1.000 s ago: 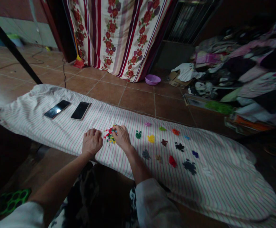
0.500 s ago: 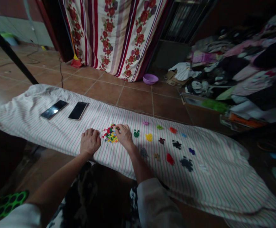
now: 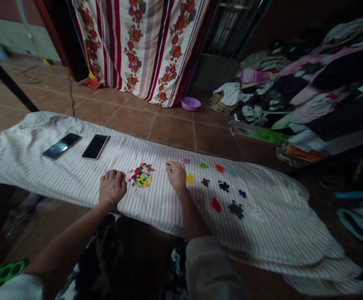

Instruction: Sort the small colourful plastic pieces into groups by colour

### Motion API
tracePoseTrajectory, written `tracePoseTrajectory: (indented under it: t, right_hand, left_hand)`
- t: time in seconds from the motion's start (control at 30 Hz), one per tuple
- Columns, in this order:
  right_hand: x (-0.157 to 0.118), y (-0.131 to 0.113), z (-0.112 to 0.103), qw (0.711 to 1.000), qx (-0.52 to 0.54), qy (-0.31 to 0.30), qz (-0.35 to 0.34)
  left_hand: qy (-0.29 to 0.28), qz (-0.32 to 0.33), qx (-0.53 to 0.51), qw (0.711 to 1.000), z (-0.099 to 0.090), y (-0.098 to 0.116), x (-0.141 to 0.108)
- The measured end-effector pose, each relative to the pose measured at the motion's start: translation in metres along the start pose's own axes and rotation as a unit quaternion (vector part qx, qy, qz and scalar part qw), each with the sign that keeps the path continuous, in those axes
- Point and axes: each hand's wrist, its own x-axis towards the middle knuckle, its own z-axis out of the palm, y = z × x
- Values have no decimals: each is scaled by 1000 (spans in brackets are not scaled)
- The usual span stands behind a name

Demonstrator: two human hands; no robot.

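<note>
My right hand (image 3: 177,176) is over the striped cloth, right of a mixed heap of small coloured pieces (image 3: 142,175). Its thumb and fingers are pinched together; a speck of dark green shows at them, but whether it is held or lies beneath is unclear. The hand covers the spot of the green pile. Nearby are a yellow pile (image 3: 190,178) and a pink pile (image 3: 185,160). My left hand (image 3: 113,187) rests palm down on the cloth beside the heap's left edge, fingers curled in, with nothing visible in them.
Small piles sorted by colour spread to the right, among them red (image 3: 215,204), black (image 3: 224,186) and dark grey (image 3: 236,209). Two phones (image 3: 62,146) (image 3: 95,146) lie at the left of the cloth (image 3: 281,233). Beyond are a purple basin (image 3: 190,103) and heaped clothes (image 3: 297,87).
My right hand has moved right, from the mixed heap to the green pile's spot. My left hand stays beside the heap. The whole view has shifted slightly.
</note>
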Motion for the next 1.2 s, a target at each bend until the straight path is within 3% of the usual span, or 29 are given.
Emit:
tracePoseTrajectory:
  t: [0.17, 0.53, 0.97, 1.2]
  right_hand:
    - [-1, 23, -5, 998, -32, 38, 29]
    - [-6, 33, -6, 997, -65, -3, 50]
    - [-6, 30, -6, 998, -52, -2, 43]
    - [-4, 14, 3, 1000, -5, 4, 3]
  left_hand:
    - [2, 2, 9, 1000, 1, -1, 0]
    - [7, 4, 7, 1000, 1, -1, 0]
    - [5, 4, 0, 1000, 1, -1, 0]
    - [6, 4, 2, 1000, 0, 0, 0]
